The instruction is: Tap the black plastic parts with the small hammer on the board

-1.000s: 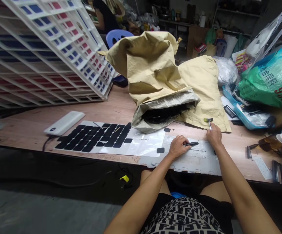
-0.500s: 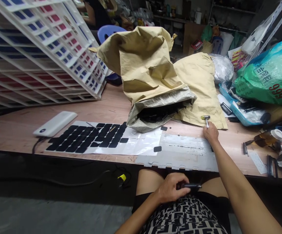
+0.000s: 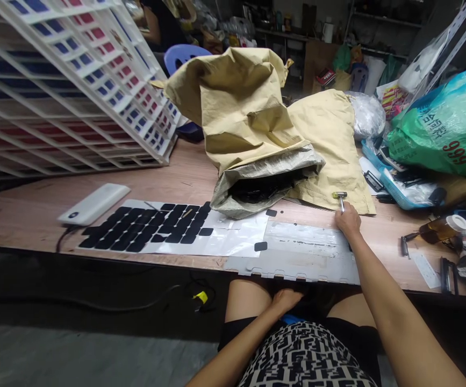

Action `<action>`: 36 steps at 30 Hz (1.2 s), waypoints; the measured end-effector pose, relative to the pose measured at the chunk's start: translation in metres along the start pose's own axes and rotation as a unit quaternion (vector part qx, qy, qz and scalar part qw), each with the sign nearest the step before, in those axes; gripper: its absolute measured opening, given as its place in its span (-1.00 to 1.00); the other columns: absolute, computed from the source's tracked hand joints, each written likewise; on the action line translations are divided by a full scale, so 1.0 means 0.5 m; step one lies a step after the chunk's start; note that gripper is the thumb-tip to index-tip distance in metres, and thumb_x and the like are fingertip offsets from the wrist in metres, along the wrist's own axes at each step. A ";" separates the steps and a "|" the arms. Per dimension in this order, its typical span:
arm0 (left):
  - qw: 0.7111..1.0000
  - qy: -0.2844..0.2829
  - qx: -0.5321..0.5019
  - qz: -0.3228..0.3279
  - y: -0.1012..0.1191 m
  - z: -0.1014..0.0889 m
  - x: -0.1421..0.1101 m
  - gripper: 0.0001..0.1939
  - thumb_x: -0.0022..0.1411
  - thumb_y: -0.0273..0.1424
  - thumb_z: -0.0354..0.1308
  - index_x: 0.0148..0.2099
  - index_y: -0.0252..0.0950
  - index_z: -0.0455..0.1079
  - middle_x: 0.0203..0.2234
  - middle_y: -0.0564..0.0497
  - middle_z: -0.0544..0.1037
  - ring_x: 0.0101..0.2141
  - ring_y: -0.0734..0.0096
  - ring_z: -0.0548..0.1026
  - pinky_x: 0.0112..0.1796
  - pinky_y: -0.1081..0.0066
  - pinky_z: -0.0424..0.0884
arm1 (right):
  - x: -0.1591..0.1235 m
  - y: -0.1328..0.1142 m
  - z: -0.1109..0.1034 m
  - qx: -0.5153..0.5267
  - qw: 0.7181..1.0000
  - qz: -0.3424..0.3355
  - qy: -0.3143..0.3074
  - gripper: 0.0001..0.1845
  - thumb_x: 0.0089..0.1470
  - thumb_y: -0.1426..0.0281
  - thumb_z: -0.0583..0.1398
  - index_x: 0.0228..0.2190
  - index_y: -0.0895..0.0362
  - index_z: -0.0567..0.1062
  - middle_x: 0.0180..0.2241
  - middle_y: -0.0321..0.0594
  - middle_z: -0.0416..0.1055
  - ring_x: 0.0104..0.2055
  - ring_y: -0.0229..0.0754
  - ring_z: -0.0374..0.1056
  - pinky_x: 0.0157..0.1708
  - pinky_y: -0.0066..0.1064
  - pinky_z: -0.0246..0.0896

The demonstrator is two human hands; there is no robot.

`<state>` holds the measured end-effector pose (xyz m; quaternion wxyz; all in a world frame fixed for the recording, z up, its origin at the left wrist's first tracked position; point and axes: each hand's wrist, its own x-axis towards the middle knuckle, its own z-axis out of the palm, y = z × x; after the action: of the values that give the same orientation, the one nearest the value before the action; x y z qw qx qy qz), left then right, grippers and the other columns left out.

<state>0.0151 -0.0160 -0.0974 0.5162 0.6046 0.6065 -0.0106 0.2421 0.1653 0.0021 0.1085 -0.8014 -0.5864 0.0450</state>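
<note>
My right hand [image 3: 348, 219] is closed round the handle of a small hammer [image 3: 341, 198] with a yellowish and metal head. It rests at the front of a yellow-tan sack [image 3: 329, 140], beside a grey sheet [image 3: 317, 247] on the tabletop. Down at my lap, below the table edge, my left hand [image 3: 287, 300] reaches between my thighs. Its fingers are mostly hidden, and nothing shows in them. An open paper sack [image 3: 244, 113] lies ahead with dark pieces [image 3: 257, 189] inside its mouth. To the left, black rounded patches [image 3: 136, 226] lie in rows on a white sheet [image 3: 233, 236].
A white device [image 3: 94, 204] with a cable sits at the left. Behind it stands a large white crate [image 3: 95, 102]. On the right are a green plastic bag [image 3: 446, 118], a blue basket [image 3: 408, 199] and a brown bottle [image 3: 434, 231]. A person [image 3: 162, 24] is in the background.
My left hand has moved forward and down between my thighs, and the black piece it held is out of sight. My right hand stays with the hammer almost in place.
</note>
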 end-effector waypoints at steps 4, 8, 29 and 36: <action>0.989 -0.102 -0.006 0.110 0.029 -0.046 -0.064 -0.62 0.13 -0.13 0.21 -0.09 -0.23 0.58 -0.33 -0.03 0.64 -0.29 0.22 0.58 -0.29 0.37 0.39 | 0.001 0.001 0.003 -0.003 1.000 0.000 0.003 -0.63 0.22 0.37 0.02 0.01 0.17 0.40 -0.08 0.00 0.43 -0.06 -0.02 0.34 -0.11 -0.28 0.18; 0.962 -0.083 -0.105 0.237 0.081 -0.176 -0.086 -0.64 0.21 -0.09 0.16 -0.19 -0.25 0.59 -0.41 0.03 0.61 -0.40 0.39 0.50 -0.39 0.46 0.34 | 0.002 0.000 0.006 -0.006 1.000 0.001 0.007 -0.62 0.22 0.36 0.03 0.02 0.17 0.40 -0.08 0.00 0.43 -0.07 -0.02 0.34 -0.11 -0.29 0.18; 0.887 0.439 -0.096 0.107 0.083 -0.368 0.078 -0.81 0.18 -0.27 0.26 -0.19 -0.24 0.53 -0.33 0.00 0.58 -0.33 0.31 0.49 -0.26 0.34 0.40 | -0.001 -0.006 0.004 -0.018 1.000 0.001 -0.004 -0.65 0.21 0.37 0.03 0.00 0.18 0.39 -0.06 0.02 0.44 -0.05 -0.01 0.34 -0.10 -0.28 0.19; 0.915 0.294 -0.078 0.265 0.142 -0.222 0.092 -0.87 0.15 -0.40 0.30 -0.20 -0.22 0.52 -0.30 0.06 0.54 -0.31 0.39 0.46 -0.27 0.40 0.36 | -0.003 -0.004 0.003 -0.009 1.000 0.000 -0.002 -0.64 0.21 0.37 0.03 0.00 0.18 0.40 -0.06 0.02 0.44 -0.05 0.01 0.35 -0.12 -0.26 0.21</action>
<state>0.0119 0.1068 -0.0316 0.3440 0.6770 0.5473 0.3518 0.2396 0.1645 0.0012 0.1001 -0.8021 -0.5872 0.0413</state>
